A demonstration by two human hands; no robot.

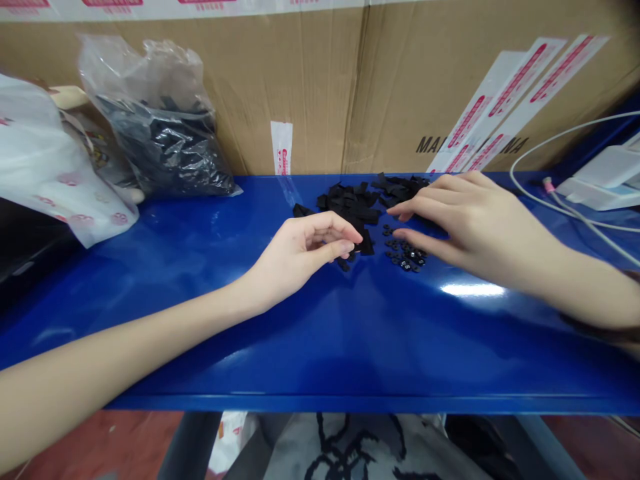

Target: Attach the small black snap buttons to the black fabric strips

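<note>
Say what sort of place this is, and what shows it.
Probably a workbench for small items: black strips and tiny black pieces lie heaped on a table.

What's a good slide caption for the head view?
Left hand and right hand over a blue table, near black strips and small black parts.

Along the far side of the glossy blue counter (310, 360) stands brown cardboard (310, 80) — patched with red-printed white tape (523, 73). At far left, a clear plastic bag (170, 147) with dark contents sits beside a white printed bag (35, 153); at far right — a pale cable (511, 172) near white plastic casing (600, 173).
</note>
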